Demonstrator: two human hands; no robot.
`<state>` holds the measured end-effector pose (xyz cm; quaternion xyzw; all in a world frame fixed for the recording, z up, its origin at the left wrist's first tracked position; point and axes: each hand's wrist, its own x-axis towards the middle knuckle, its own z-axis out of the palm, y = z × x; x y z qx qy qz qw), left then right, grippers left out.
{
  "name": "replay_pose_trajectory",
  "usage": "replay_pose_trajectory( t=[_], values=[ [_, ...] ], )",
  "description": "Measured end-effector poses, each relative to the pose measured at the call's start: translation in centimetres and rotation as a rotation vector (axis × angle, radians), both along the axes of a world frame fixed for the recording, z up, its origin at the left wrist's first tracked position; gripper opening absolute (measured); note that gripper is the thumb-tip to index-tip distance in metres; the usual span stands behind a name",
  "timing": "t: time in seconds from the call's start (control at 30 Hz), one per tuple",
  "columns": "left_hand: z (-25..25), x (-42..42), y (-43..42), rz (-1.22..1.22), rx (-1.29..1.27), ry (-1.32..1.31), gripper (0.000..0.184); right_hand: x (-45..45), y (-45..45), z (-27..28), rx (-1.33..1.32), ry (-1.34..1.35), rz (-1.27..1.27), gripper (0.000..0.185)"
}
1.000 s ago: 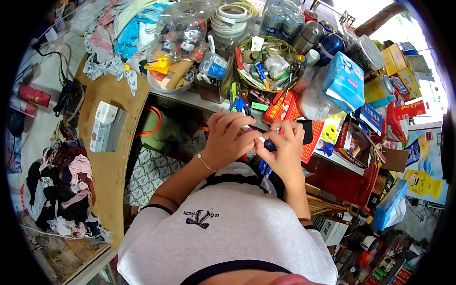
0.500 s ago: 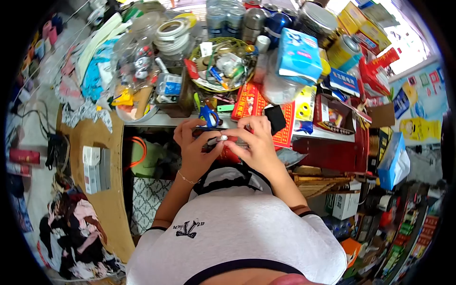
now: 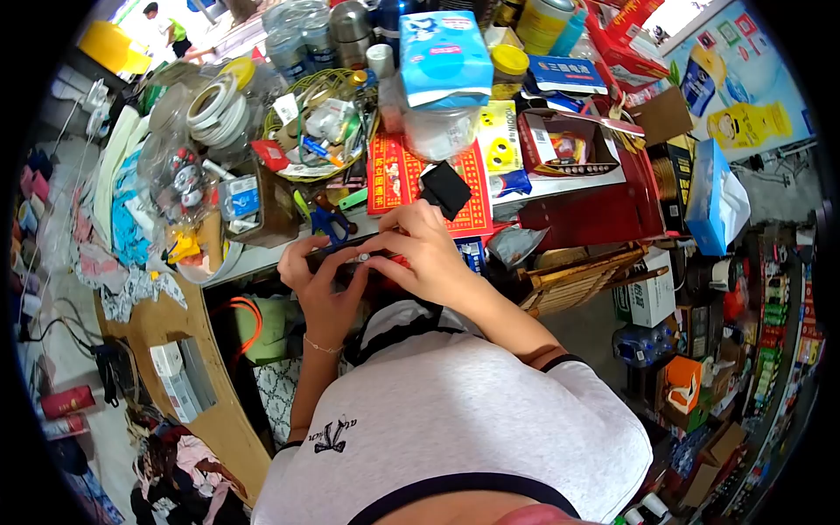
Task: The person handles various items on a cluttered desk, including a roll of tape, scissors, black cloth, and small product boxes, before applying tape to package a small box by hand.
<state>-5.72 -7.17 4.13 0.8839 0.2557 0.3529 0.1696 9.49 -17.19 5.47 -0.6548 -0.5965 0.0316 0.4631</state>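
In front of my chest, my left hand (image 3: 325, 293) and my right hand (image 3: 422, 260) meet with their fingertips pinched together. Between them sits a small object with a round white part (image 3: 363, 257); it is too small to tell its kind. The fingers of both hands are closed on it and hide most of it. Just beyond the fingertips, blue-handled scissors (image 3: 332, 220) lie at the counter's edge. A red printed booklet (image 3: 391, 175) lies past my right hand, with a black square item (image 3: 446, 190) on it.
A wire basket of odds and ends (image 3: 317, 131) stands at the back of the counter. Beside it are a blue packet (image 3: 444, 61) and an open carton (image 3: 569, 144). A bamboo chair (image 3: 582, 280) stands at right. A wooden board (image 3: 232, 446) bears a small box (image 3: 175, 381) at left.
The view has turned to the right, so the counter appears shifted left and tilted. Both hands still pinch the small object together, with the fingers slightly shifted.
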Motion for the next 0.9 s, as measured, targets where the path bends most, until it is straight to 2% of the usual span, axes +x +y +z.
replay_pose_trajectory(
  t=[0.1, 0.47, 0.57, 0.67, 0.77, 0.9],
  values=[
    [0.0, 0.4, 0.1, -0.014, 0.032, 0.015, 0.025, 0.4, 0.1, -0.7, 0.077, 0.009, -0.003, 0.022],
    [0.5, 1.8, -0.2, -0.067, 0.026, 0.012, 0.024, 1.4, -0.5, -0.9, 0.083, 0.048, -0.046, 0.02],
    [0.7, 2.3, -0.2, -0.092, 0.063, 0.035, 0.029, 1.5, -0.4, -1.4, 0.141, 0.092, -0.043, 0.02],
    [0.8, 2.7, -0.5, -0.105, 0.005, -0.015, 0.047, 2.1, -0.6, -1.7, 0.194, 0.112, -0.068, 0.02],
    [1.0, 3.3, -0.6, -0.095, -0.004, -0.038, 0.046, 3.1, -1.5, -0.8, 0.254, 0.126, -0.113, 0.02],
    [1.3, 3.8, -0.6, -0.149, 0.051, -0.05, 0.044, 4.5, -3.2, -0.6, 0.375, 0.19, -0.31, 0.023]
  ],
)
